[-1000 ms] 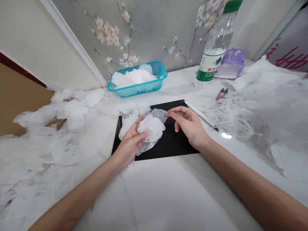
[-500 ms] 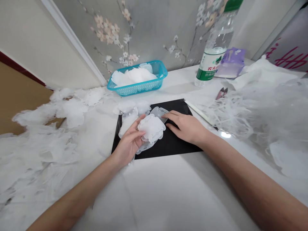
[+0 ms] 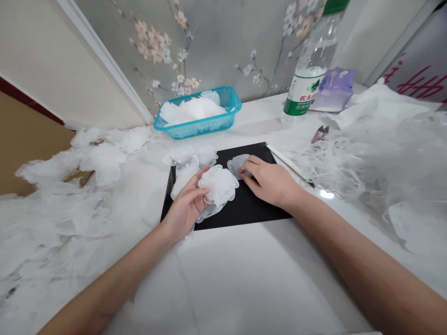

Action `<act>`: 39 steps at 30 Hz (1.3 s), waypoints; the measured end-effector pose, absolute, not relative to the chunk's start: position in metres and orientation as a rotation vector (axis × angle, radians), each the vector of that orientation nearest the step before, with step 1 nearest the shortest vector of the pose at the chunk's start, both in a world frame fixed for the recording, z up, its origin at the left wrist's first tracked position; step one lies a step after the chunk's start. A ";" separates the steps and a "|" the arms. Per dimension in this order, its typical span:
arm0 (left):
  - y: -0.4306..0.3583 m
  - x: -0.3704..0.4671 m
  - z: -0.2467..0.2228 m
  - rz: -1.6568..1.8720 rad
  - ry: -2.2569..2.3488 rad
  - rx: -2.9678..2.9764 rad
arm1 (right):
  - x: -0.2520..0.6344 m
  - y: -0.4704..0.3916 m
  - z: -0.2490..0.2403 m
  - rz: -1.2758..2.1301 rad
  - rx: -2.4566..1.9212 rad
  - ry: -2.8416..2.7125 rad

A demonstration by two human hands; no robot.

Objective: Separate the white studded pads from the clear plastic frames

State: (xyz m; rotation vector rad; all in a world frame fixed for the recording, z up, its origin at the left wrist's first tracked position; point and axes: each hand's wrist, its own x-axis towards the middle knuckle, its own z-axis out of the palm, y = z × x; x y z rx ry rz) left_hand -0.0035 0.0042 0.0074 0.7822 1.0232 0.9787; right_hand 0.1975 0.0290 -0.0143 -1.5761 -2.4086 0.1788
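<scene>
Grey wall [image 3: 216,70] painted with blossom branches runs across the back, and out in front of it spreads a white marbled table [image 3: 157,288], with a black mat [image 3: 258,202] as the centrepiece. Far left of the mat, it's a sprawl of translucent white scraps [image 3: 59,218], heaped and overlapping. Beyond the mat's far edge, towards its left, sits a teal basket [image 3: 195,128] loaded with white frosted cutouts [image 3: 197,109].

Onto the mat's left side now: loose frosted pieces [image 3: 183,174] lie there, some lapping over its edge. And here's the left hand [image 3: 186,204], thumb on top, fingers behind, holding a stack of scalloped frosted pieces [image 3: 220,184] over the mat's left half. Just right of that stack, near the mat's far edge, comes a single frosted piece [image 3: 235,164], and the right hand [image 3: 268,182] has its right edge in a narrow pinch, thumb close to the fingers.

Along the mat's right edge lies a slim pale strip [image 3: 288,160]. Beyond the mat's far right corner stands a green-capped water bottle [image 3: 305,93]; right of the mat, pinkish nippers [image 3: 319,135] touch tangled white strands [image 3: 331,165]. Behind them, a purple packet [image 3: 337,86], then farthest right of the mat, piled translucent sheets [image 3: 412,163].
</scene>
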 end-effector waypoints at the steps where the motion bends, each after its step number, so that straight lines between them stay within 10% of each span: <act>1: 0.004 -0.003 0.008 0.982 1.027 0.778 | 0.198 0.029 -0.015 0.191 -1.522 -2.390; 39: 0.005 -0.006 0.002 0.928 1.073 0.906 | 0.184 0.010 -0.011 0.071 -1.188 -1.658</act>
